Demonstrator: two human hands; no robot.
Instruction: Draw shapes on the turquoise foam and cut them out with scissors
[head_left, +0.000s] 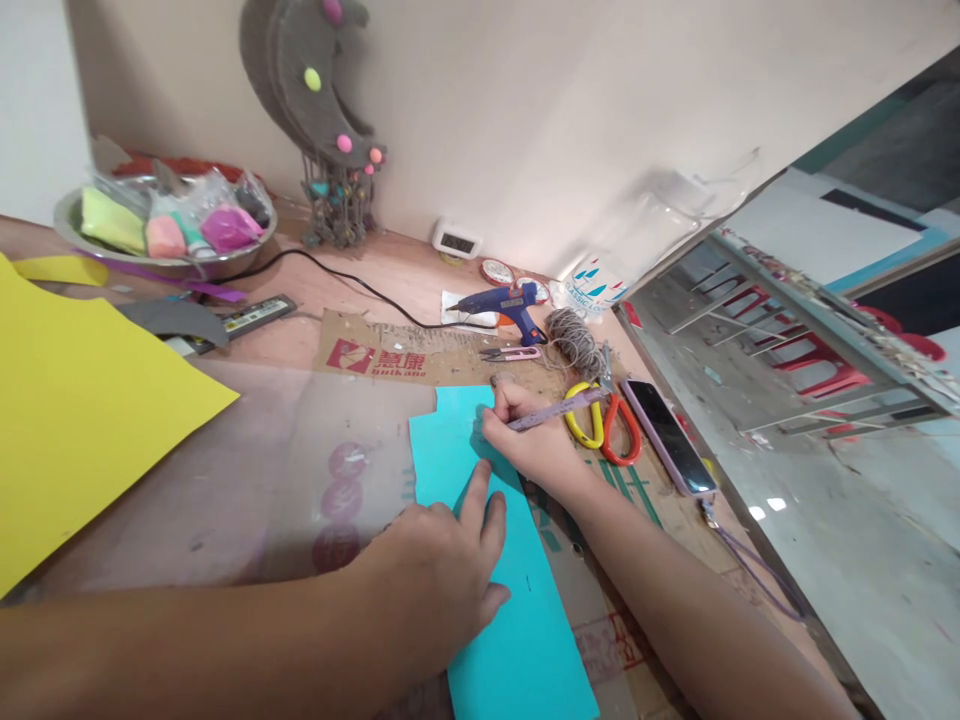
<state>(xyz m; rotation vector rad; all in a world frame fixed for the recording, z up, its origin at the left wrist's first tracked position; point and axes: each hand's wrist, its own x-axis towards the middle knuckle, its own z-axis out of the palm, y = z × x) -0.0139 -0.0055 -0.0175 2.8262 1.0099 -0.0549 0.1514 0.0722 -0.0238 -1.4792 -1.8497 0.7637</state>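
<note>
Nearest: left hand point(442, 560), palm down, fingers spread over a long turquoise paper sheet point(525, 650); it presses and grips nothing. The sheet lies flat in front of the person, notched at its far left corner, a short dark mark on its near part.

Right hand point(536, 445) at the sheet's far end, fingers closed round a slim lilac pen point(559, 408), tip hidden by the fingers. Beneath: printed brown cardboard point(450, 368), partly under clear plastic.

Left side: large bright yellow paper sheet point(90, 420). Right of the pen hand: scissors with one yellow and one red handle point(598, 425), then a dark-screened phone in a lilac case point(667, 435).

Beyond the turquoise end: pink-handled metal snips point(517, 354), grey yarn ball point(574, 340), blue glue gun point(502, 302). Farther: round metal bowl point(225, 262) of bagged coloured material; white digital clock point(457, 240); grey crescent-moon ornament with coloured balls point(289, 90).
</note>
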